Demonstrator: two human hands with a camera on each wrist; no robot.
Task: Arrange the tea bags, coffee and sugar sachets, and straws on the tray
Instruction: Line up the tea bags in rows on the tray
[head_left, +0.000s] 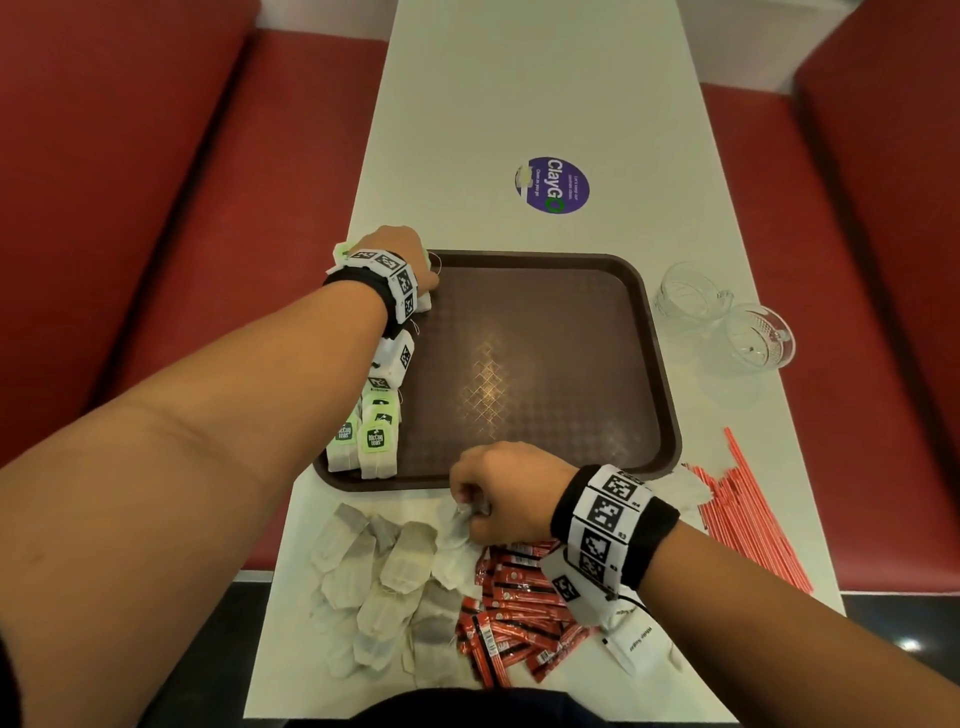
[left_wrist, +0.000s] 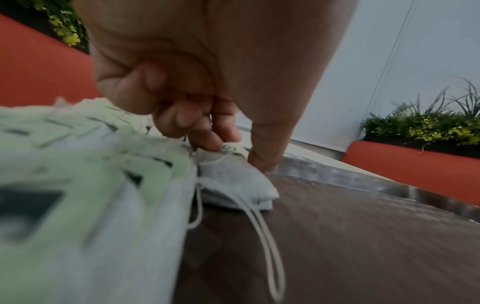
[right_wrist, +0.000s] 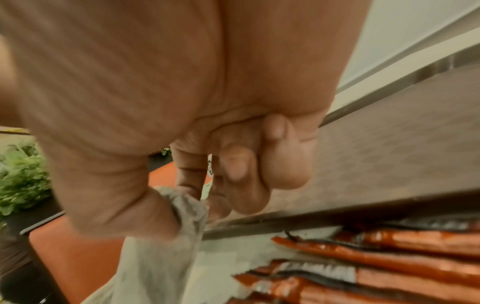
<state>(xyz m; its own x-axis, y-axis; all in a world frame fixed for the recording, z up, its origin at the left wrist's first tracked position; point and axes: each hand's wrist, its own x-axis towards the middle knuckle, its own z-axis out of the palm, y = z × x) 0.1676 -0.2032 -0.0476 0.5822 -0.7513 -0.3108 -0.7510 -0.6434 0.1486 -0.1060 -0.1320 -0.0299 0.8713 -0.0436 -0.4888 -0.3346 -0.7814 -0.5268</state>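
The brown tray (head_left: 545, 364) lies mid-table. A row of tea bags (head_left: 375, 436) with green tags lines its left edge. My left hand (head_left: 408, 252) is at the tray's far left corner; in the left wrist view its fingers (left_wrist: 207, 139) pinch the tag end of a tea bag (left_wrist: 233, 181) lying on the tray (left_wrist: 363, 236). My right hand (head_left: 475, 501) is just in front of the tray, thumb and fingers (right_wrist: 187, 174) pinching a tea bag (right_wrist: 161, 253) from the loose pile (head_left: 395, 571). Red coffee sachets (head_left: 519, 608), white sugar sachets (head_left: 641, 644) and red straws (head_left: 748, 514) lie on the table.
Two clear glass cups (head_left: 693, 293) (head_left: 761, 338) stand right of the tray. A purple round sticker (head_left: 553, 185) is on the table beyond it. Red bench seats (head_left: 156, 208) flank the narrow white table (head_left: 519, 78).
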